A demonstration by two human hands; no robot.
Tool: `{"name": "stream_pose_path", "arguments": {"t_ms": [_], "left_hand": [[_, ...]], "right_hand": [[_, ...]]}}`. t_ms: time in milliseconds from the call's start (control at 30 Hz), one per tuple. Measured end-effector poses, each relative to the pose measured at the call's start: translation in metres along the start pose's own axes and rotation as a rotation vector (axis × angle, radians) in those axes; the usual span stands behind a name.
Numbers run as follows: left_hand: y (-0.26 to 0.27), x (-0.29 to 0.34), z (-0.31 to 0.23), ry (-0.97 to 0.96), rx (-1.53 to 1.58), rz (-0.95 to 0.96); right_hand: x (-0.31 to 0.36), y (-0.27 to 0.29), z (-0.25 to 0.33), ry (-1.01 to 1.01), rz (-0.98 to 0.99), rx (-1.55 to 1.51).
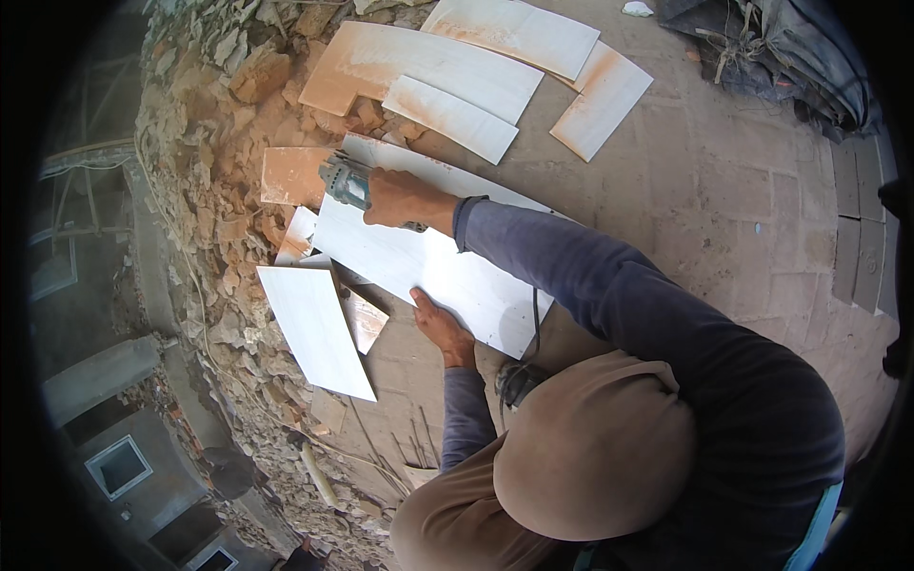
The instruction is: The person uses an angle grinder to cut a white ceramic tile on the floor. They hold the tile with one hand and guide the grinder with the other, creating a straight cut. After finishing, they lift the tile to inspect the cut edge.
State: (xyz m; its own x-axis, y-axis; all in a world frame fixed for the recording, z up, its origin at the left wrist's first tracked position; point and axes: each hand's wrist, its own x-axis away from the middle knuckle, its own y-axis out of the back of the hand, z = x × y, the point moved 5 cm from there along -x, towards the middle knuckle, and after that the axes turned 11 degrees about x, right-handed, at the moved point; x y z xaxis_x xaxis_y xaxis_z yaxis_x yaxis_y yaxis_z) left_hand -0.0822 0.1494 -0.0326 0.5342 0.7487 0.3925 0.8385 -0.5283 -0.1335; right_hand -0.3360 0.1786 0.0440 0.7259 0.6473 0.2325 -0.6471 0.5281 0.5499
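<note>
My right hand (405, 200) is wrapped round the body of a teal-grey angle grinder (347, 179), over the far left end of a large white tile (419, 243). The grinder's disc is hidden from above, so contact with the tile cannot be made out. At the tile's near edge, my left hand (443, 328) grips it, thumb or finger on top and the rest partly hidden. Across the tile's right end hangs a black cord (535, 319). A smaller white tile piece (319, 328) lies to the left of my left hand, overlapping a dusty offcut (364, 319).
Dust-stained tile pieces (447, 67) lie beyond the work. Broken rubble (219, 124) slopes along the left, with thin metal rods (381, 447) near my left forearm. A dark object (519, 381) sits by my knee. Black sheeting (790, 57) is heaped on the brick paving (705, 190).
</note>
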Motion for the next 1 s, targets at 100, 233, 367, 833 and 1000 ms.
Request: {"name": "stream_pose_path", "arguments": {"t_ms": [100, 233, 367, 833, 1000], "left_hand": [[0.002, -0.001, 0.001, 0.007, -0.01, -0.01], [0.003, -0.001, 0.002, 0.01, -0.003, -0.01], [0.003, -0.002, 0.002, 0.006, 0.026, 0.006], [0.002, -0.002, 0.002, -0.013, 0.023, -0.001], [0.002, -0.002, 0.003, -0.025, 0.026, -0.005]], "right_hand": [[0.002, -0.001, 0.0, 0.01, -0.016, -0.003], [0.004, -0.001, -0.003, 0.005, -0.01, -0.008], [0.005, -0.001, -0.005, 0.005, -0.004, -0.014], [0.018, 0.0, -0.01, 0.003, -0.012, -0.001], [0.027, 0.001, -0.012, 0.005, -0.033, -0.008]]}}
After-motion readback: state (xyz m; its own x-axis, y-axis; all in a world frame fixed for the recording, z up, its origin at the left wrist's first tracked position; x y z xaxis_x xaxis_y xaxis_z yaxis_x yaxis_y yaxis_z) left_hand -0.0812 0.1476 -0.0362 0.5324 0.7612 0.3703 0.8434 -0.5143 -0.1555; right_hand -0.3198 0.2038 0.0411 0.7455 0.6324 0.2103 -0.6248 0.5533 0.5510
